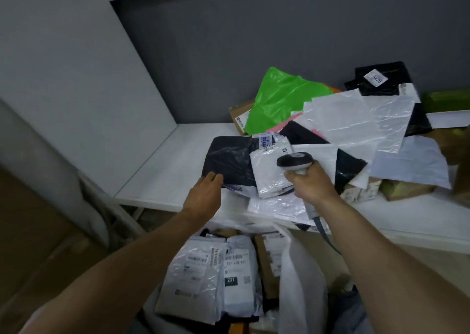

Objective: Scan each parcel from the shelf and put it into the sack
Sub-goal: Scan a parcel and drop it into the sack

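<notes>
Black parcel (229,159) near the shelf's (157,176) front edge, my left hand (203,194) pinching its corner; my right hand (310,183) grips the scanner (295,161).

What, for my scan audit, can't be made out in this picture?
Head view only:
Label of the black parcel: mostly under it and the left hand.
Scanner in the right hand: its window faces away.
Sack: bottom cut off by the frame edge.
White parcel: label print too blurred.
</notes>
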